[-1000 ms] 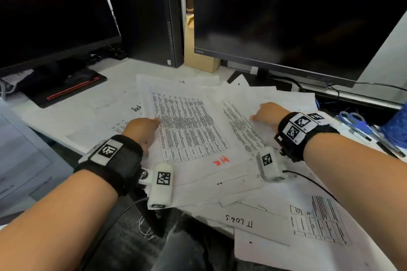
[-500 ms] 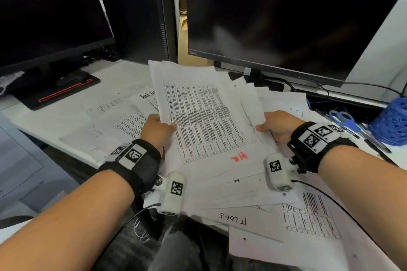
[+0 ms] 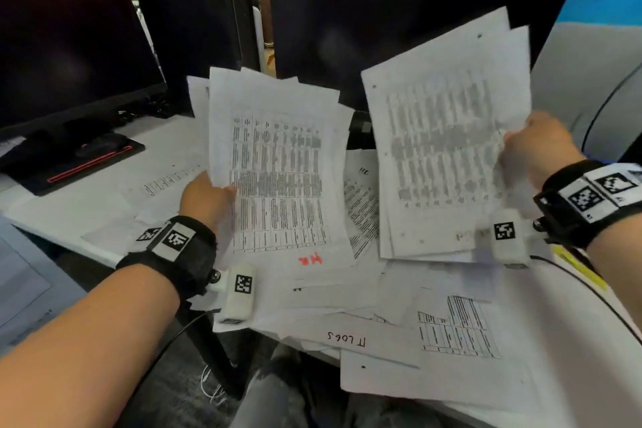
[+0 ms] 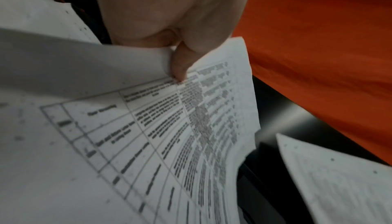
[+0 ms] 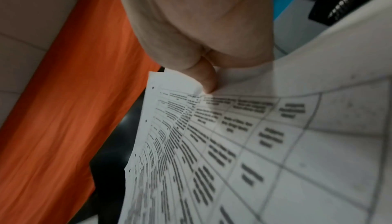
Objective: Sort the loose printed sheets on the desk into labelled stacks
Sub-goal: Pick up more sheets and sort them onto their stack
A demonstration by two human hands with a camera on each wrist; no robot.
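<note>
My left hand [image 3: 208, 200] grips the left edge of a bundle of printed table sheets [image 3: 278, 184] marked "HR" in red, raised off the desk. The left wrist view shows the thumb [image 4: 178, 66] pressed on those sheets [image 4: 148, 135]. My right hand [image 3: 535, 149] pinches the right edge of a second bundle of table sheets [image 3: 444, 149], lifted higher and blurred. In the right wrist view a fingertip [image 5: 206, 80] presses on that printed page [image 5: 244, 143]. More loose sheets [image 3: 347, 292] lie on the desk below, one labelled "IT LOGS" [image 3: 347, 339].
A large dark monitor [image 3: 399, 10] stands right behind the raised sheets. Another monitor [image 3: 62, 38] and a black computer case [image 3: 194, 42] stand at the left. A cable [image 3: 590, 292] runs from my right wrist across the papers. Sheets overhang the desk's front edge [image 3: 417, 393].
The single bundle held by both hands has split in two: my right hand lifted its part up and to the right, while my left keeps the "HR" sheets raised.
</note>
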